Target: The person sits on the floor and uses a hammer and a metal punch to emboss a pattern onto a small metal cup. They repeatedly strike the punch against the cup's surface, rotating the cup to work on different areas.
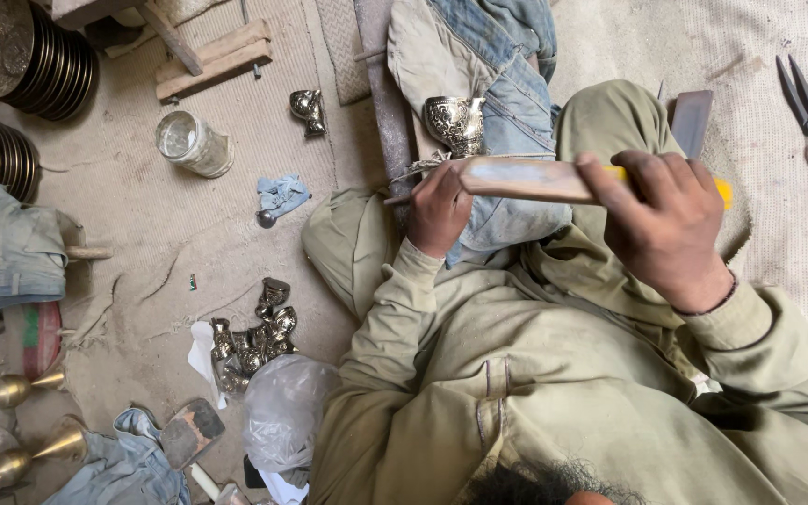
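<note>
Fingers (427, 187) of your left hand (439, 210) are clenched near the tip of the flat wooden tool (526, 179). An engraved metal cup (454, 123) stands on denim cloth (507, 103) at twelve o'clock of that hand, just beside it. Your right hand (666, 229) is grasping the tool's other end, its yellow handle (722, 192) poking out at three o'clock. Scissors (800, 93) lie at two o'clock, well apart.
</note>
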